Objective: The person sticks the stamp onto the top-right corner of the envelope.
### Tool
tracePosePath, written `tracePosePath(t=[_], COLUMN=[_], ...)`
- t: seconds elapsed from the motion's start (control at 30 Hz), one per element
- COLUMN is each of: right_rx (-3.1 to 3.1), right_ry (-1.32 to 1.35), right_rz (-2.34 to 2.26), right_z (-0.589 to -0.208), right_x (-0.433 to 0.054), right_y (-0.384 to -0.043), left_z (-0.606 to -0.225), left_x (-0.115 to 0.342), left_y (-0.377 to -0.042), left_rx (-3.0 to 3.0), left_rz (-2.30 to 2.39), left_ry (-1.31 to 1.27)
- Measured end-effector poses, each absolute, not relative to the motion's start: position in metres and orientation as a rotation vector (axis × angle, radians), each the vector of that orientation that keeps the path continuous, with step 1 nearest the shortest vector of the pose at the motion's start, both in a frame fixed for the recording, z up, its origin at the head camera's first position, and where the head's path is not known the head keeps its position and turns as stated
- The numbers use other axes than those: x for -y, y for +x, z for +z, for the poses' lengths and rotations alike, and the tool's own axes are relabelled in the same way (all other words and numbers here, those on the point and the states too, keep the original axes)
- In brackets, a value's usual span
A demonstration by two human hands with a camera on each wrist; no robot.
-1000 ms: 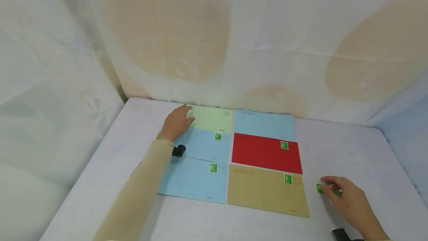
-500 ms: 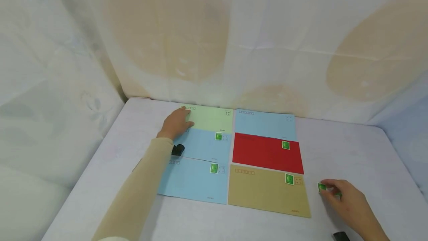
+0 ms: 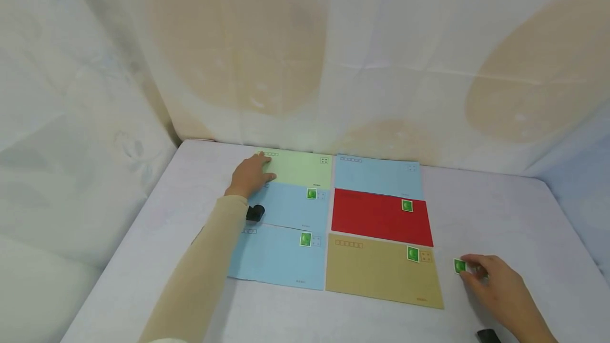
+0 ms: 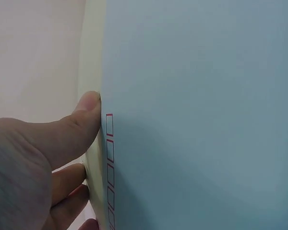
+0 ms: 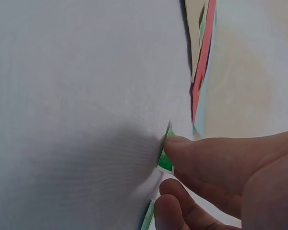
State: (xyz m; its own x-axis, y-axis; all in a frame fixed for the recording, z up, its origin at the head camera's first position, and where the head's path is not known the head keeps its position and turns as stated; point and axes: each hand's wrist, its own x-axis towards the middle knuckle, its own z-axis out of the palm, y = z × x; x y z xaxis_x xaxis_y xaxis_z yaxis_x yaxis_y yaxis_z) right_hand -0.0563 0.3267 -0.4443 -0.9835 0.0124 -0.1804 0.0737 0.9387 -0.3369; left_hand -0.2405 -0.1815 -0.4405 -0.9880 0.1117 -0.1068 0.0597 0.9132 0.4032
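Observation:
My left hand [image 3: 249,175] rests on the left end of a light green envelope [image 3: 300,168], fingers stretched out. In the left wrist view the thumb [image 4: 88,112] lies at the edge of a blue envelope [image 4: 197,96] with a row of red boxes. To the right of the envelopes, my right hand [image 3: 500,287] pinches a green stamp [image 3: 459,265] between thumb and forefinger, close over the white tabletop. The right wrist view shows the pinched stamp [image 5: 166,160] tilted on edge, with a second green stamp [image 5: 147,216] beside the lower fingers.
Blue envelopes [image 3: 286,208] [image 3: 276,263] lie below the green one, each bearing a stamp. In the right column are a blue envelope [image 3: 374,179], a stamped red one [image 3: 367,218] and a stamped tan one [image 3: 376,274]. A curtain [image 3: 381,68] hangs behind the white table [image 3: 500,205].
My left hand has shifted slightly down and left on the green envelope, uncovering its row of boxes. The right hand and its pinched stamp have moved a little to the right.

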Motion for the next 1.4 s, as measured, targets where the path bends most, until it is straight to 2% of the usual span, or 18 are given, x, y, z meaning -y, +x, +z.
tracePosePath(t=[0.57,1.13,1.4], right_rx=[-2.871,-3.071,-3.109], right_ry=[0.166,0.064,0.104], right_rz=[-0.573,-0.563,-0.585], right_z=[-0.442,-0.439,-0.433], right_x=[-0.328,-0.326,-0.322], right_y=[-0.058,-0.055,-0.058], left_z=[-0.441,-0.432,-0.434], left_x=[0.175,0.171,0.171], left_y=[-0.238,-0.235,-0.237], left_rx=[-2.952,-2.954,-2.945], left_rz=[0.693,0.683,0.684], left_ry=[0.099,0.104,0.101])
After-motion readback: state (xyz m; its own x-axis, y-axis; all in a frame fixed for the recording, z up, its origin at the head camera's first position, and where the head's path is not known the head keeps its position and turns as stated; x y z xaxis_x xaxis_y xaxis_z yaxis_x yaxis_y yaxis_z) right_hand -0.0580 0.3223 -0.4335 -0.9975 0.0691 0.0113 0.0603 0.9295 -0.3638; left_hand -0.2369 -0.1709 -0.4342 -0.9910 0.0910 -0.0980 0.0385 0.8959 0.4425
